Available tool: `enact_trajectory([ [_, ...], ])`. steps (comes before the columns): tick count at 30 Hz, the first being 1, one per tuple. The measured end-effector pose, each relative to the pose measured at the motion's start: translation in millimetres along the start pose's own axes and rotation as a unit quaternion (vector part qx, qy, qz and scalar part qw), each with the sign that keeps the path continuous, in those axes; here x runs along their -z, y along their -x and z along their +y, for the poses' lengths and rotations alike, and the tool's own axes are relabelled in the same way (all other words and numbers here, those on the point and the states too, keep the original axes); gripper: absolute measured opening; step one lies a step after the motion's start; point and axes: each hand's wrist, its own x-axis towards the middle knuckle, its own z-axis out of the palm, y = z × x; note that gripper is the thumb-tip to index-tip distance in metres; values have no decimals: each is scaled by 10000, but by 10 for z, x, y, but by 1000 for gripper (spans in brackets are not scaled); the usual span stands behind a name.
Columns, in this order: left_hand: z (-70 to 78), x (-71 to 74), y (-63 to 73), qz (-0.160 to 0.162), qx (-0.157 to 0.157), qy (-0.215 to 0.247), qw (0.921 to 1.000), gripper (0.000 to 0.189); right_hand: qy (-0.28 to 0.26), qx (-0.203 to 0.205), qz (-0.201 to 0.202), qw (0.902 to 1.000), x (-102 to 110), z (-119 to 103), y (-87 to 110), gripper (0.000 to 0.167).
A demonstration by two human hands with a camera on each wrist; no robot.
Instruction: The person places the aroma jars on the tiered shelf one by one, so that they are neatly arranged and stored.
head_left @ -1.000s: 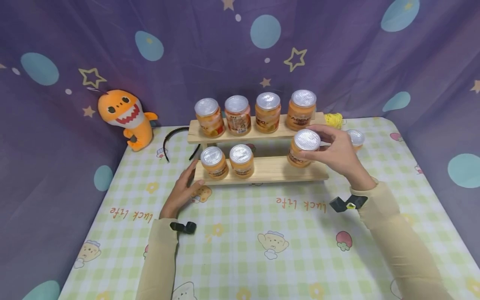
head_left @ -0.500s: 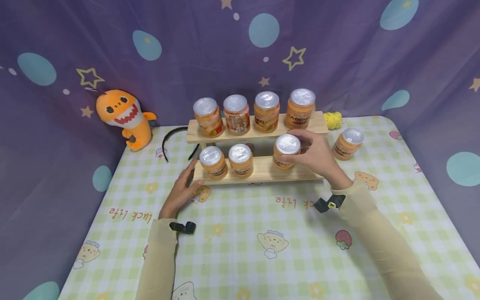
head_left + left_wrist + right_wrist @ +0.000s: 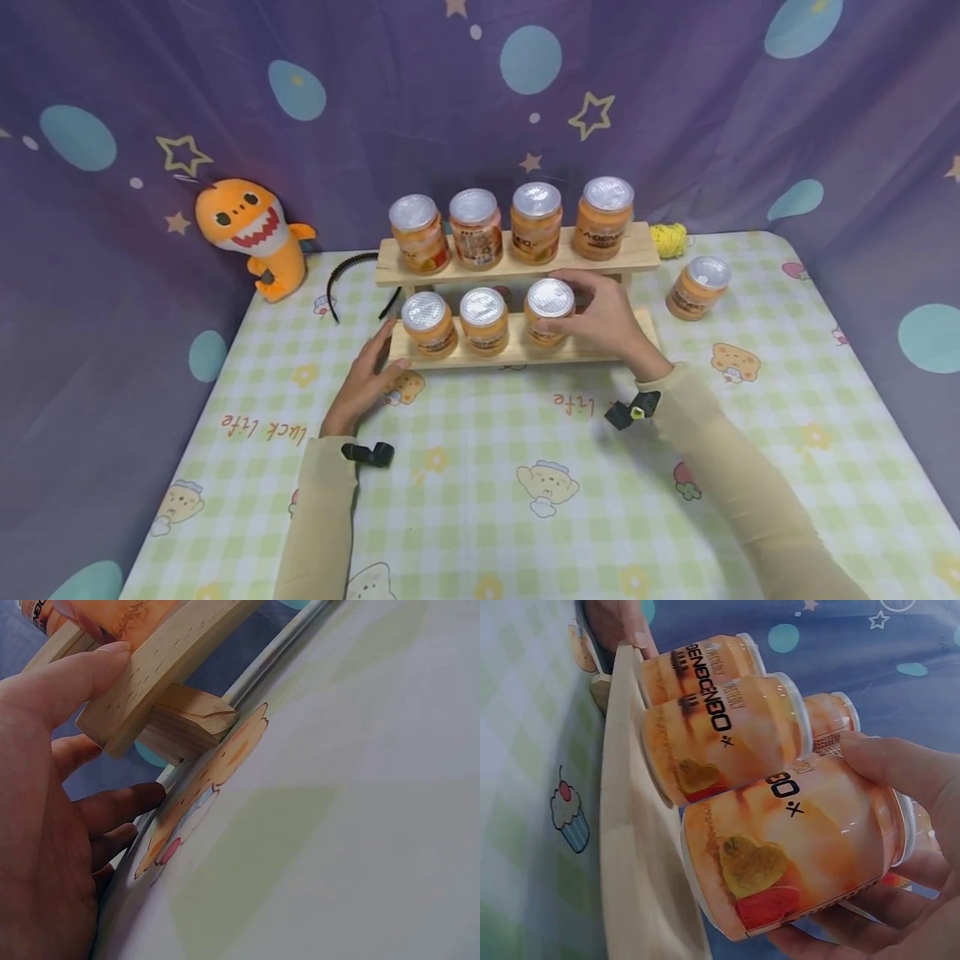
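Note:
My right hand (image 3: 606, 321) grips a jar (image 3: 787, 847) with an orange fruit-printed label and silver lid, thumb and fingers around its upper part. That jar is close over the lower plank of a wooden two-tier shelf (image 3: 600, 346), tilted in the right wrist view. Left of it on the same plank stand two matching jars (image 3: 483, 321). My left hand (image 3: 360, 387) touches the plank's left end. In the left wrist view its thumb (image 3: 94, 675) lies against the plank, and its other fingers extend loosely beside the end.
Several similar jars (image 3: 536, 221) line the upper plank. Another jar (image 3: 697, 287) stands on the checked tablecloth (image 3: 465, 508), right of the shelf. Behind are yellow yarn (image 3: 667, 240), a black toothed band (image 3: 341, 271) and an orange shark plush (image 3: 251, 237) against the purple curtain (image 3: 420, 125).
My right hand has moved left along the lower plank with the jar, bringing it near the other two. The jar at the right has come into full view. The left hand stays put.

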Motion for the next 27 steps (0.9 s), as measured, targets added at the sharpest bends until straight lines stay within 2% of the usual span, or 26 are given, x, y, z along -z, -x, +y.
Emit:
enact_trajectory([
  [11, 22, -2, -2, -23, -65, -85, 9999, 77, 387, 18, 43, 9992, -108, 31, 3, 68],
  [19, 22, -5, -3, 24, -47, -129, 9999, 79, 438, -23, 5, 9990, -125, 32, -5, 67],
  [23, -72, -10, -46, 50, 2, -126, 9999, 77, 529, -63, -16, 9986, -129, 46, -6, 69],
  [27, -282, -22, -122, 59, -15, -152, 9999, 79, 576, -123, -81, 9982, -128, 67, 0, 73],
])
